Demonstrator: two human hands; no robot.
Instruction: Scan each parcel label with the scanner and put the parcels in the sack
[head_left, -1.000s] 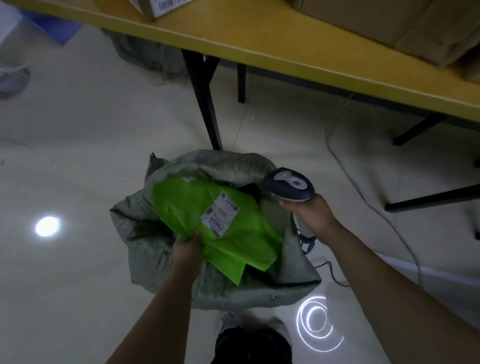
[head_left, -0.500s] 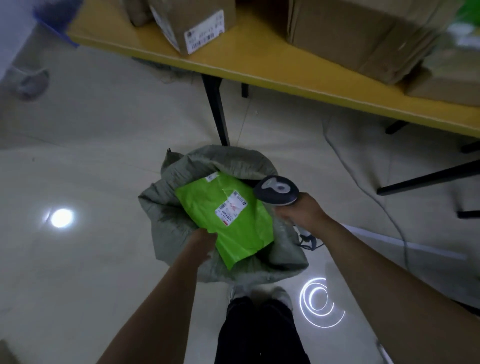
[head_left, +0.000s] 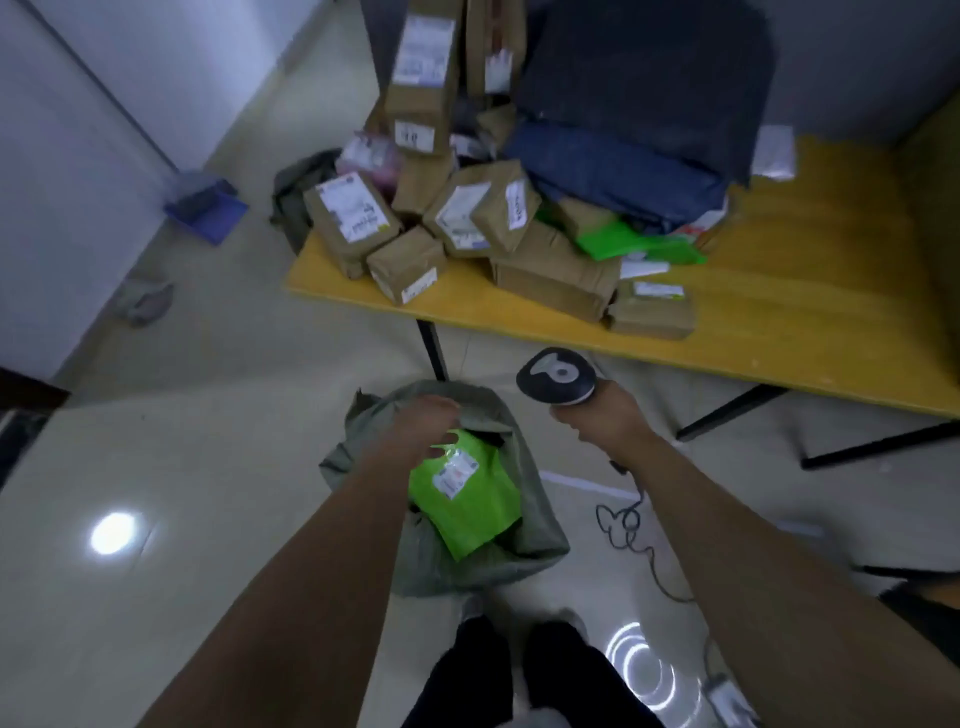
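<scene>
A grey sack (head_left: 535, 540) stands open on the floor in front of my feet. A green parcel (head_left: 467, 509) with a white label lies in its mouth, its lower end sticking out. My left hand (head_left: 423, 423) hangs over the sack's far rim at the parcel's upper corner, blurred, with its fingers loosely bent. My right hand (head_left: 602, 415) grips the handle of the dark scanner (head_left: 557, 376), held right of the sack and below the table edge. Many brown parcels (head_left: 353, 221) are piled on the yellow table (head_left: 779, 322).
The scanner's cable (head_left: 631, 525) coils on the floor to the right of the sack. Dark bags (head_left: 639, 104) and another green parcel (head_left: 618, 241) lie among the pile. Black table legs (head_left: 878, 441) stand at right. A blue dustpan (head_left: 208, 210) sits by the left wall.
My left hand has moved from the parcel's lower left edge up to its top corner, and the parcel has sunk into the sack. My view has lifted to take in the table's pile.
</scene>
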